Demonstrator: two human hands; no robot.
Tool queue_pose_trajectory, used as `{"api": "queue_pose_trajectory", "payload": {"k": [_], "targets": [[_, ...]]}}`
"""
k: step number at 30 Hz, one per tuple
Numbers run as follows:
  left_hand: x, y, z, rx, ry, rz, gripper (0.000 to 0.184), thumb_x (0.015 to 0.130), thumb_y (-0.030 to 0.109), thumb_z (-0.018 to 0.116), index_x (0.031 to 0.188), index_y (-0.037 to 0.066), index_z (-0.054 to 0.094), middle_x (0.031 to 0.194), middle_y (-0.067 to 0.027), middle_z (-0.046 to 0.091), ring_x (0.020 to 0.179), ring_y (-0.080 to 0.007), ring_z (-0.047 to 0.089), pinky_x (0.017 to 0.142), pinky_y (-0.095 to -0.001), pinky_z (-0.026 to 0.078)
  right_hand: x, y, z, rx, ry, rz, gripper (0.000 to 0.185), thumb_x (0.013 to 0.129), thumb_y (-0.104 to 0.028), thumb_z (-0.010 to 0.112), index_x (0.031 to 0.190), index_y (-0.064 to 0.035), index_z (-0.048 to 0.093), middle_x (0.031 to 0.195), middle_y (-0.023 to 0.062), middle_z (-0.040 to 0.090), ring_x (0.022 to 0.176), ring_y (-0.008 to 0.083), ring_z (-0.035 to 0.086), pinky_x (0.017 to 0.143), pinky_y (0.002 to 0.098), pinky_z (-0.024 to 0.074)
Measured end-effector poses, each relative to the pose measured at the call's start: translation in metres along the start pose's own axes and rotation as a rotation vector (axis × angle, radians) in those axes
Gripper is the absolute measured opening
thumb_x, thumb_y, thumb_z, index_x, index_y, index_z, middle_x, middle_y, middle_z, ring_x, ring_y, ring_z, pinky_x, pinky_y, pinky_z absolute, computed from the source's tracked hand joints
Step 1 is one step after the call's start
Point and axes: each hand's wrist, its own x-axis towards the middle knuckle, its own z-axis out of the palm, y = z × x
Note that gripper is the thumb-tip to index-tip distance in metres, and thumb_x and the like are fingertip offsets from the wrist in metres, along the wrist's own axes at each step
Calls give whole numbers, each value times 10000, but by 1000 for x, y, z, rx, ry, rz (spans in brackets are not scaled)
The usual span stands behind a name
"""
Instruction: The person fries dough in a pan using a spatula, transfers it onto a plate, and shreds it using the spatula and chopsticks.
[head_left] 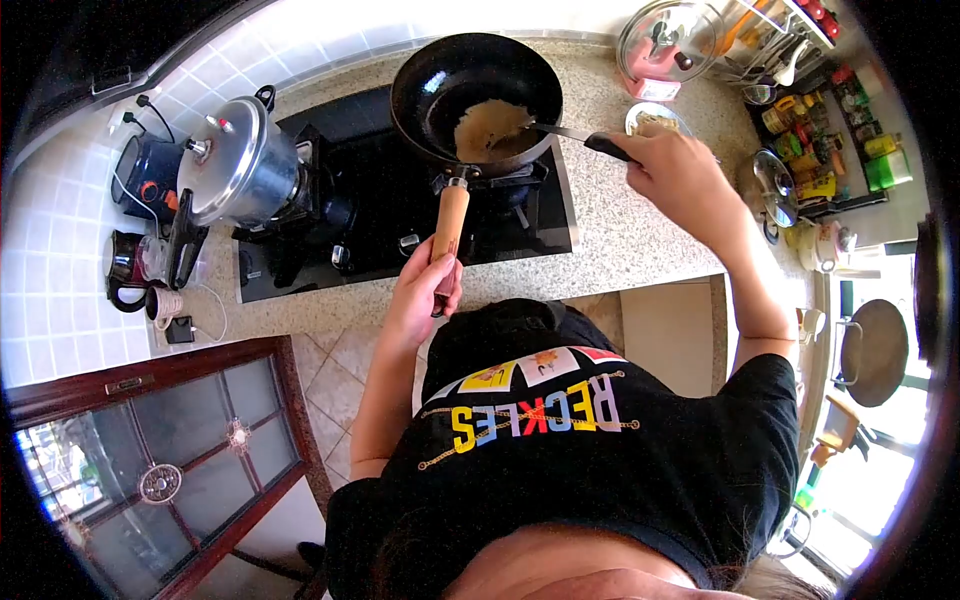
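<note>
My left hand (pixel 424 290) is closed around the wooden handle (pixel 452 215) of a black wok (pixel 425 95), which sits on the right burner of the stove. A thin, light-brown layer of food like a pancake (pixel 488 125) lies in the wok's near right part. My right hand (pixel 675 170), right of the wok, grips a black-handled metal utensil (pixel 565 131). Its narrow metal end reaches over the rim to the food, and I cannot tell its exact kind. Just behind my right hand, a bowl (pixel 645 108) with pale contents stands partly hidden.
A pressure cooker (pixel 240 165) stands on the left of the black glass stove (pixel 370 235). A glass lid (pixel 665 40) leans at the back right. Seasoning bottles (pixel 810 140) line a rack at the right. A glass-paned wooden door (pixel 190 440) is at lower left.
</note>
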Motion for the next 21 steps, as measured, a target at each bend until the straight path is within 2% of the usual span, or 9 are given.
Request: {"api": "queue_pose_trajectory", "payload": {"k": [4, 8, 13, 16, 21], "targets": [[0, 0, 1, 0, -23, 7, 253, 962, 188, 456, 1170, 44, 459, 772, -46, 535, 510, -103, 483, 407, -225, 363, -3, -1, -10, 27, -10, -39, 311, 811, -80, 552, 1109, -41, 631, 817, 176, 574, 778, 358, 587, 720, 441, 462], [0, 1, 1, 14, -10, 8, 256, 963, 184, 453, 1173, 39, 460, 776, -47, 540, 511, -102, 489, 402, -225, 367, 12, -1, 20, 146, -40, -50, 298, 824, -90, 551, 1106, -33, 629, 809, 177, 574, 783, 356, 587, 725, 444, 465], [0, 0, 1, 25, -38, 11, 243, 964, 184, 452, 1161, 41, 465, 780, -46, 543, 514, -103, 495, 404, -228, 371, 62, 6, 77, 271, 154, -20, 282, 848, -84, 533, 1109, -19, 619, 839, 219, 622, 782, 377, 614, 737, 440, 488], [0, -1, -1, 34, -17, 0, 237, 965, 185, 451, 1158, 48, 466, 786, -45, 544, 513, -103, 493, 408, -229, 374, 59, 5, 70, 304, 183, 37, 285, 850, -76, 524, 1110, -3, 615, 859, 241, 633, 778, 380, 624, 722, 432, 500], [0, 0, -1, 34, -38, 14, 238, 970, 189, 447, 1165, 54, 465, 789, -44, 542, 513, -102, 487, 410, -232, 371, 58, 6, 79, 159, 212, 1, 319, 872, -110, 532, 1174, -21, 585, 874, 208, 601, 776, 372, 627, 696, 437, 512]]}}
